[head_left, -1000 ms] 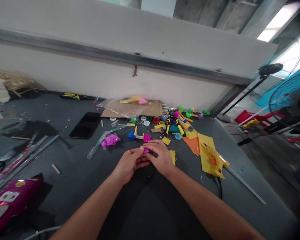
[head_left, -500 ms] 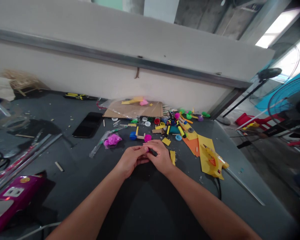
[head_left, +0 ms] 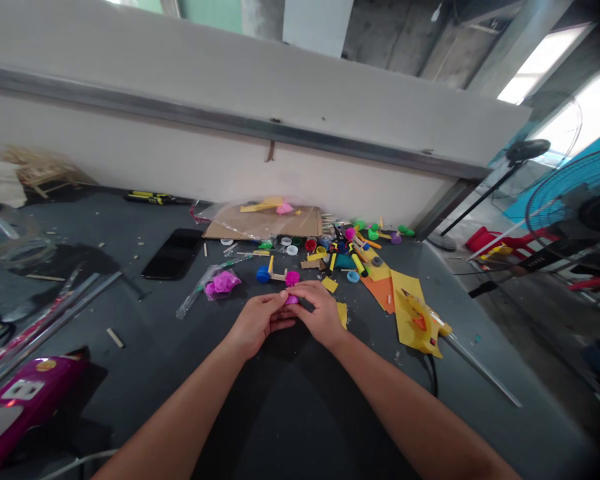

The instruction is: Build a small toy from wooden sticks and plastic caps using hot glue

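Over the dark table, my left hand (head_left: 260, 323) and my right hand (head_left: 320, 312) meet at the fingertips. Pinched between them is a small lump of pink-purple clay (head_left: 292, 299), partly hidden by the fingers. Just beyond my fingertips lies a little assembly: a blue bottle cap (head_left: 263, 274), a short wooden stick piece (head_left: 279, 277) and a magenta ball-like part (head_left: 293, 278). A clear bag of pink clay (head_left: 223, 283) rests to the left of my hands. Yellow paper scraps (head_left: 330, 285) lie by my right hand.
Cardboard (head_left: 260, 223) lies at the back, with bottle caps (head_left: 292, 250) and yellow-black pliers (head_left: 356, 259) near it. A yellow glue gun (head_left: 425, 327) sits on yellow paper at right. Left are a black phone (head_left: 174, 253), clear tubes (head_left: 75, 310) and a purple device (head_left: 43, 383).
My hands stay together, but the fingers have shifted a little and more of the clay lump shows. The whole view has moved slightly.
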### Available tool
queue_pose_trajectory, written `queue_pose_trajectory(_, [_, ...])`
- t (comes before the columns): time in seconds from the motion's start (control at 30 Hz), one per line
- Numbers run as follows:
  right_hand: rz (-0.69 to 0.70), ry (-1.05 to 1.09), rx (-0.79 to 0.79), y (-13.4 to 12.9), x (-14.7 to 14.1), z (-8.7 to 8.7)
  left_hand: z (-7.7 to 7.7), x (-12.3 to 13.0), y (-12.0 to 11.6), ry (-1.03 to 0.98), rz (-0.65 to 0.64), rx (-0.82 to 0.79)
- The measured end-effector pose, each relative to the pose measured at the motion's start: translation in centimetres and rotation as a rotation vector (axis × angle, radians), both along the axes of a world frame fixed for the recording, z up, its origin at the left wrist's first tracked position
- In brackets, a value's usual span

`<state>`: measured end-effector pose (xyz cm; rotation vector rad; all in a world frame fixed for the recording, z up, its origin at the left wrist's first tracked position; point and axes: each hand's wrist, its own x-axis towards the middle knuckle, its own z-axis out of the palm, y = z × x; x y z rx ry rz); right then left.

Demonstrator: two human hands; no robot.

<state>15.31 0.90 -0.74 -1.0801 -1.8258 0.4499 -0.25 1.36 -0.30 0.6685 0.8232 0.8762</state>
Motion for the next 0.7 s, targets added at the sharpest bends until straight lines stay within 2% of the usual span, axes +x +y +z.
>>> queue_pose_trajectory(0.17, [0.004,0.008,-0.003,0.00,-0.01,0.06,0.32,-0.05,-0.08,0.010,-0.048,-0.013])
queue_pose_trajectory(0.7, [0.041,-0.007,-0.001,-0.07,-0.52,-0.06,-0.07,0.06,-0.18,0.013,-0.016,0.021])
